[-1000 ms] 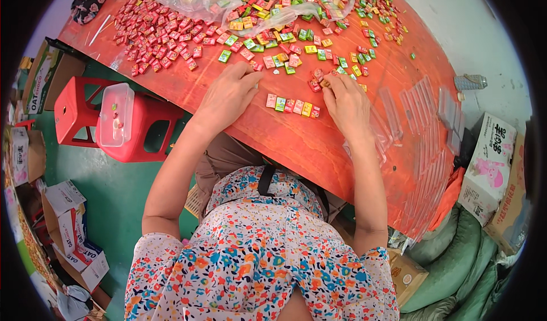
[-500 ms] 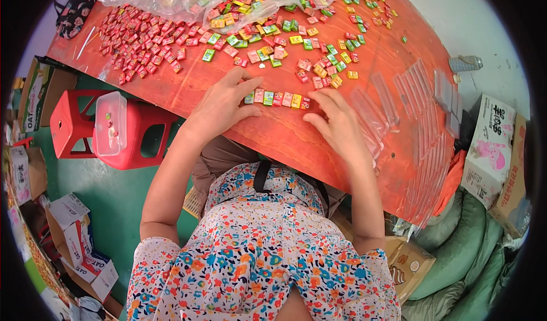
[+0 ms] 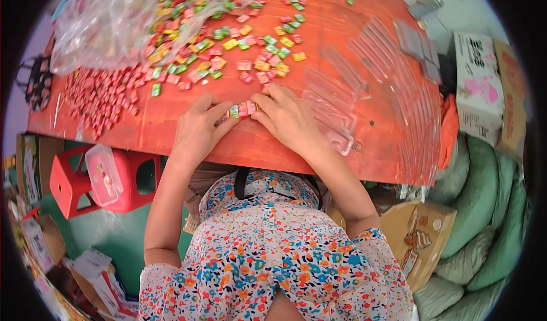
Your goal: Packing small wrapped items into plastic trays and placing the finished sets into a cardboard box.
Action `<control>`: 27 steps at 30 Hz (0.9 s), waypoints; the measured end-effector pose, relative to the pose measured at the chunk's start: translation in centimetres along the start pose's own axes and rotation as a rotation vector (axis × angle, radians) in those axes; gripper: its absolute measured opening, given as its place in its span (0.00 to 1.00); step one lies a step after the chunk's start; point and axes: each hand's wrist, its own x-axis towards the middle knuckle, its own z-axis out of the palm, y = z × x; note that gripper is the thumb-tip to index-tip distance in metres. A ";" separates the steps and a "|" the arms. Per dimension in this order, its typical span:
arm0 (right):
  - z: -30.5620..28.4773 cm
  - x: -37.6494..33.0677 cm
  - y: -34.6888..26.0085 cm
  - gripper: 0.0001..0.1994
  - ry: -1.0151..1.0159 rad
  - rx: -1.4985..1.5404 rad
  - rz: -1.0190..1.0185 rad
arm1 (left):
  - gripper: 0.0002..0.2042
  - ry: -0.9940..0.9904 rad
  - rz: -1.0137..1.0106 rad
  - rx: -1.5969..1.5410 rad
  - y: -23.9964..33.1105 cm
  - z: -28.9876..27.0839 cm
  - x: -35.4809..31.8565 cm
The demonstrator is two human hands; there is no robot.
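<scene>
Head view, looking straight down, and both hands are in tight on the near part of the orange-red painted desk [image 3: 319,30]. The left hand [image 3: 198,128] lies palm down with its fingers reaching right, tips pressed against the end of a short row of small wrapped candies in green, red and yellow [image 3: 242,110]; the right hand [image 3: 289,117] mirrors it from the other side, fingers curled and close together, tips touching the row's right end. So the row sits squeezed between the two sets of fingertips, flat on the desk, just in front of the person's chest. Whether any single candy is pinched off the surface, I cannot tell; the fingers cover most of the row. Beyond the hands lies a loose scatter of mixed-colour wrapped candies [image 3: 250,53], farther left a dense patch of red wrapped candies [image 3: 99,96], and above that a crumpled clear plastic bag [image 3: 102,19] with more sweets spilling from it. To the right, just beside the right hand, lie the long clear plastic sleeves [image 3: 336,101], some fanned toward the desk's edge. To judge by the grip, doing this well means even pressure from both ends so the row stays straight and no piece pops up in the middle, with the wrappers kept edge to edge and flat. Below the desk on the left stands a red plastic stool [image 3: 71,184] with a clear lidded plastic box [image 3: 104,173] on it.
</scene>
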 end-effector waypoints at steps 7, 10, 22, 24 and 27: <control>-5.7 -4.6 3.8 0.13 0.186 -0.042 0.172 | 0.14 -0.034 0.385 -0.067 5.2 4.0 6.0; -7.1 -5.4 6.6 0.14 0.215 -0.031 0.288 | 0.14 -0.125 0.464 -0.035 7.2 6.0 10.1; -7.3 -5.3 10.7 0.15 0.214 -0.074 0.444 | 0.13 -0.280 0.562 -0.002 7.4 9.7 16.6; -7.6 -5.0 11.3 0.15 0.238 -0.097 0.457 | 0.12 -0.290 0.560 -0.037 7.9 9.9 17.6; -8.2 -4.1 12.0 0.15 0.255 -0.131 0.509 | 0.13 -0.322 0.606 0.001 8.6 10.1 20.2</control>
